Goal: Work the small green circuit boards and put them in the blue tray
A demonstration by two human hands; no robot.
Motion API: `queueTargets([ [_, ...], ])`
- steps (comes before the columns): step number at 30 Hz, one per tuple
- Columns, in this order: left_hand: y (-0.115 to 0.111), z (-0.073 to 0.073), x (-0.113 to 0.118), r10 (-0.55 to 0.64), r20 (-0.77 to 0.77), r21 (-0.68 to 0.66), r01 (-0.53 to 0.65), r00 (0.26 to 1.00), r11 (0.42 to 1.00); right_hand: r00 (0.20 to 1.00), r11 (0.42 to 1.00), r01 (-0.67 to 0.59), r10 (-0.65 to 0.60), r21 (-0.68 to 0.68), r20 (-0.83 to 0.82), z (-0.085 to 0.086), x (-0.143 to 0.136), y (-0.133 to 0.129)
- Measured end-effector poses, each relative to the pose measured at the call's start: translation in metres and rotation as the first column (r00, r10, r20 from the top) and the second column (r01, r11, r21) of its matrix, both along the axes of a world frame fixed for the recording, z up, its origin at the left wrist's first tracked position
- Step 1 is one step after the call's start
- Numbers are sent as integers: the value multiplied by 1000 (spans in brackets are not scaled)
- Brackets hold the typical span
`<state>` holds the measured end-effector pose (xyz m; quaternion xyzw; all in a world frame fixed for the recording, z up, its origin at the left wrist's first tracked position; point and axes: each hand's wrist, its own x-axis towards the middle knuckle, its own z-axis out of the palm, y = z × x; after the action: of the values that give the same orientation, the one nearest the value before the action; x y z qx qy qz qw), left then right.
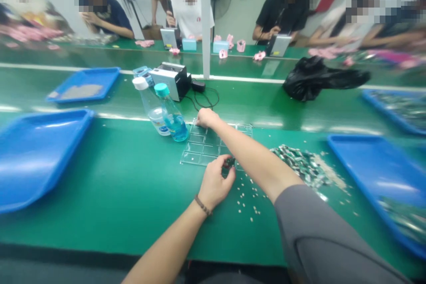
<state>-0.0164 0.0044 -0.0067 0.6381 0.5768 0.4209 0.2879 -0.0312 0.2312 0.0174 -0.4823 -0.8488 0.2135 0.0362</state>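
A clear tray point(203, 159) divided into rectangular compartments lies flat on the green bench. My left hand point(217, 181), with a beaded bracelet at the wrist, is at its near edge, fingers curled round several small dark green circuit boards point(229, 163). Reaching across the tray, my right hand point(207, 118) is at its far left corner; the fingers are closed and point down, and whatever they hold is hidden. Right of my right forearm lies a pile of small green and silver boards point(299, 164). Small pale bits point(254, 209) are scattered near my left hand.
Two bottles point(176, 124) point(156, 117) stand just left of the tray, before a grey box-shaped device point(169, 80) with a cable. Blue trays point(29, 155) point(382, 159) flank the bench. Beyond are a black plastic bag point(308, 80) and people seated opposite.
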Motion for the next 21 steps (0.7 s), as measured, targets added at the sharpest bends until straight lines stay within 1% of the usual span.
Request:
queueTargets([
  [5,0,1,0,8,46,-18,-7,999,1000,995,995,-97,96,-18,-29,2,0,-2],
  [9,1,0,0,58,124,-21,-56,991,998,987,995,-84,90,55,-136,13,12,-7],
  [11,4,-1,-1,110,249,-64,-97,962,993,976,993,-52,73,109,-205,20,29,-15],
  [13,8,-3,-2,150,441,-140,-98,885,985,940,993,-17,57,120,-336,24,55,-30],
  [14,9,-4,-2,161,538,-178,-75,827,981,898,996,0,39,90,-439,25,71,-42],
  [15,11,-4,-3,170,623,-210,-45,763,977,839,999,14,4,29,-544,24,88,-56],
  [17,13,-4,-3,181,734,-251,13,655,968,706,987,51,-142,-150,-694,20,121,-89],
  [19,13,-4,-2,191,779,-272,47,598,961,596,948,104,-302,-301,-744,12,147,-126],
  [21,12,-4,0,189,786,-283,72,588,956,531,909,157,-408,-387,-743,2,162,-159],
])
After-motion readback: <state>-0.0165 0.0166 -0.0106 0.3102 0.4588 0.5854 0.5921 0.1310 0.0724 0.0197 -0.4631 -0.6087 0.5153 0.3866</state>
